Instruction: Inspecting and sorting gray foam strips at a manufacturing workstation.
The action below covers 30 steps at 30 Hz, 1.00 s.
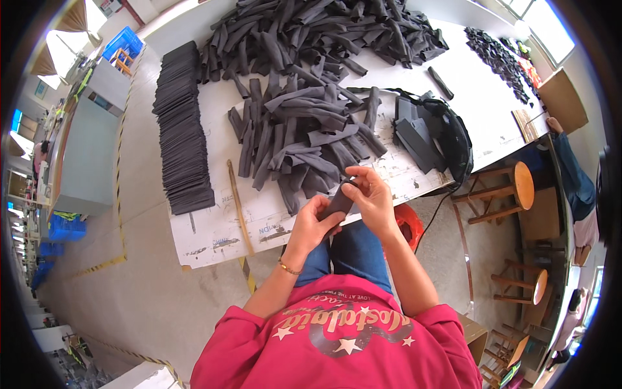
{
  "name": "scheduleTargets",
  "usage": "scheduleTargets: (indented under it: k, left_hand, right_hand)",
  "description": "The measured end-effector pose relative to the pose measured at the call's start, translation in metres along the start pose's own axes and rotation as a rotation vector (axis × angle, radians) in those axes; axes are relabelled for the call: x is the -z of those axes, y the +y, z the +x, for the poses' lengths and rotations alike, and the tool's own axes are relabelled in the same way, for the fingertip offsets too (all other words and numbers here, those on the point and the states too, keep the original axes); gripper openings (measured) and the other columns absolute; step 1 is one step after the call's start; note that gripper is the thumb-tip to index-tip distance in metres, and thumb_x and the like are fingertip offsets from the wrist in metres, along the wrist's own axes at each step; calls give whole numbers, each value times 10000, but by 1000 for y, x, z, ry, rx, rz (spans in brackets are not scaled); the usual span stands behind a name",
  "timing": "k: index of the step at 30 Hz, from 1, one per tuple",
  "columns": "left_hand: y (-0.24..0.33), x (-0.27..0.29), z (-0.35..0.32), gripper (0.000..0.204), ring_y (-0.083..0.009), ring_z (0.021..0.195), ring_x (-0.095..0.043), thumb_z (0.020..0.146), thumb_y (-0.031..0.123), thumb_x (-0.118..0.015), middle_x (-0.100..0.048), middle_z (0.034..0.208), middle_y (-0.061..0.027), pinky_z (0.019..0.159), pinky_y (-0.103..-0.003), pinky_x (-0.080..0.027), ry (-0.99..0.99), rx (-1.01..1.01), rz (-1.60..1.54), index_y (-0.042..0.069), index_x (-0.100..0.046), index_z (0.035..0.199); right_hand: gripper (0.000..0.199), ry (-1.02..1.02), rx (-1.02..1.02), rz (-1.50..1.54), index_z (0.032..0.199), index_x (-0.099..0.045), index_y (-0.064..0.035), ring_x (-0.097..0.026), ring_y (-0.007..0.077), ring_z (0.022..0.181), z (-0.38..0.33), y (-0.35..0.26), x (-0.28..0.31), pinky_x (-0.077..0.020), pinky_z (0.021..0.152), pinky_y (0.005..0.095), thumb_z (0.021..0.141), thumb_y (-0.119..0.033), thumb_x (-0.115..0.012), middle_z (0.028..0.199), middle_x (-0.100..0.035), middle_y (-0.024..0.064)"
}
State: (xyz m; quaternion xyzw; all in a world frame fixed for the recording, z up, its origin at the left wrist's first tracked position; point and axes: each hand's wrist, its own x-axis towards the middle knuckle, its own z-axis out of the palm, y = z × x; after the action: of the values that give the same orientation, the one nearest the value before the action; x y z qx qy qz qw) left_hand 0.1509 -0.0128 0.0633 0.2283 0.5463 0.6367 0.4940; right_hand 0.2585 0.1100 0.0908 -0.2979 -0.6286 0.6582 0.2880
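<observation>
Just past the table's front edge, above my lap, both hands hold a dark grey fabric piece (338, 202), flat and narrow like a folded strip. My left hand (315, 223) grips its lower end between thumb and fingers. The upper end is pinched by my right hand (370, 198). Beyond them lies a loose pile of similar rolled or curled grey pieces (291, 129) on the white table (220, 227). A much larger heap of the same pieces (317, 32) covers the table's far side. At the left edge runs a long, neat stack of flat grey pieces (184, 129).
A black mesh holder (457, 139) with flat grey pieces stands right of the pile. A thin wooden stick (239, 204) lies near the front left. Right of my legs are a red bucket (409, 227) and wooden stools (523, 186). Another person's leg (575, 178) shows far right.
</observation>
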Motion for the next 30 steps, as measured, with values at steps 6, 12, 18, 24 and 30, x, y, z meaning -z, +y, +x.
scheduleTargets:
  k: [6, 12, 18, 24, 30]
  left_hand:
    - [12, 10, -7, 235, -56, 557, -510, 1008, 233, -533, -602, 702, -4, 510, -200, -388, -199, 117, 145, 21, -619, 1059]
    - [6, 9, -11, 225, -89, 587, -550, 1005, 208, -529, -631, 693, -30, 552, -245, -441, -135, -154, 439, 0, -617, 992]
    - [23, 29, -12, 175, -127, 732, -644, 928, 138, -645, -686, 804, -28, 699, -272, -515, -409, 44, 523, 5, -629, 1041]
    - [24, 10, -1, 250, -110, 901, -643, 921, 123, -665, -689, 946, -19, 842, -248, -499, -216, -83, 77, 16, -638, 1145]
    - [0, 16, -3, 226, -245, 853, -710, 1010, 137, -491, -699, 1011, -145, 777, -341, -587, -158, 103, -21, -20, -608, 1122]
  right_hand:
    - [390, 27, 130, -11, 1311, -520, -55, -519, 53, 814, 2, -16, 5, -415, 761, 203, 931, 8, -573, 872, -575, -15]
    - [395, -21, 179, -155, 1327, -507, -60, -494, 54, 798, 15, -28, 18, -413, 748, 203, 942, 13, -558, 851, -523, -25]
    - [386, 112, 194, -223, 1328, -511, -64, -477, 46, 750, 25, -31, 36, -388, 676, 185, 950, -1, -557, 835, -527, -30]
    - [371, -126, 145, -209, 1303, -527, -61, -483, 47, 729, 17, -35, 21, -409, 660, 200, 941, 12, -557, 816, -530, -28]
    - [213, 161, 266, -538, 1094, -647, -31, -653, 144, 847, 45, -12, 45, -504, 759, 286, 882, -21, -656, 895, -686, 87]
